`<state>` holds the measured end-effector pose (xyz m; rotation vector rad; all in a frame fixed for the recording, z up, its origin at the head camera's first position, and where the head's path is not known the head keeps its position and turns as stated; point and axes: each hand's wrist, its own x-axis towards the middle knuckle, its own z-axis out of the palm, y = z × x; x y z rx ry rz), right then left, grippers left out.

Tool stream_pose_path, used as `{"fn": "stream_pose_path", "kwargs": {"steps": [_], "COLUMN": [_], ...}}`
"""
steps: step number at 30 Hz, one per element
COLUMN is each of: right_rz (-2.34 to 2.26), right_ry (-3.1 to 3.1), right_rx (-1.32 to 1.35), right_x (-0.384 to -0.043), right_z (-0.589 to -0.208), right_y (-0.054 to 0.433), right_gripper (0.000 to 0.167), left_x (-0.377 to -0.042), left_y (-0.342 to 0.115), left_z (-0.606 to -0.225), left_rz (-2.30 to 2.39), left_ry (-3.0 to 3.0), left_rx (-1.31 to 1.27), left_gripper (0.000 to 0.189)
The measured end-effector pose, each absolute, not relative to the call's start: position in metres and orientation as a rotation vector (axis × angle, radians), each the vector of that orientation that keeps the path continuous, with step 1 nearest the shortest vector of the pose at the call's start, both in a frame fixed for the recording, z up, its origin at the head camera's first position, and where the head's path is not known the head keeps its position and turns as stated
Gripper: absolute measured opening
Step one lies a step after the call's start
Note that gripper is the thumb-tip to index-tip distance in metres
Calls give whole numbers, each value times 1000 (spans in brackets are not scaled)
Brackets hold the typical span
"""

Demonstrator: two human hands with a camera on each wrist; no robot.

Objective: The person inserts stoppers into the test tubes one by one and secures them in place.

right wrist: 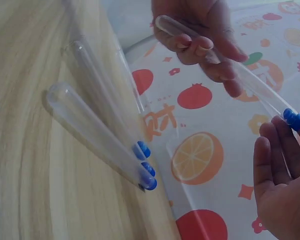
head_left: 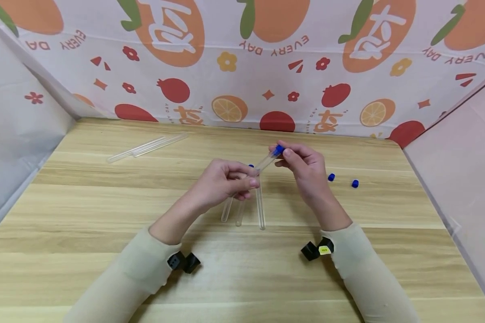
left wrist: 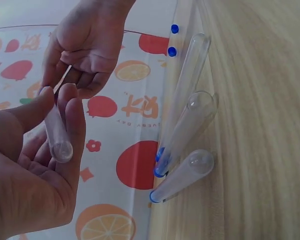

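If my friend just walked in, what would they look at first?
Probably the big printed fruits on the cloth behind the table. Then the bright blue cap, pinched by the right hand on one end of a clear tube that the left hand holds. Two loose blue caps lie on the table farther right.

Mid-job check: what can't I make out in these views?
- Head view: cap ends of the tubes on the table, largely covered by the left hand.
- Left wrist view: the held tube shows, but its blue cap is hidden behind the hands.
- Right wrist view: right hand, cut off by the right edge.
- Head view: yellow label, print too small.
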<state>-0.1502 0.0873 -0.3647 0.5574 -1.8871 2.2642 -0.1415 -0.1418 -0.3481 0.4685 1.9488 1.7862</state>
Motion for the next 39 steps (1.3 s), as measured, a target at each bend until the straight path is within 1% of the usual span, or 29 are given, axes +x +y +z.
{"fn": "stream_pose_path", "kwargs": {"steps": [4,9,16,24,35,39], "right_rz": [2349,2423,2356,2300,2097,2088], "right_ry": [-1825,-1753,-1813,-1845,-1983,-1973], "right_rx": [535,525,396,363,334,293], "right_x": [-150,-151,-150,-146,-148,-149], "right_z": [-364,-363,-364,-369,-365,-369], "right_y": [88,88,89,85,83,80], "right_gripper": [20,21,20,21,24,21], "left_x": [-143,-145,-143,-142,-145,-146], "left_y": [-142,-145,-142,-140,-143,-144], "left_z": [-351,-355,-358,-356,-352,-352], "left_rz": [1720,1640,1678,1702,1649,1623], "left_ry": [1861,1744,1826,2015,2047,2029], "left_rx": [512,596,574,545,559,581], "left_gripper": [29,35,26,20,19,18]}}
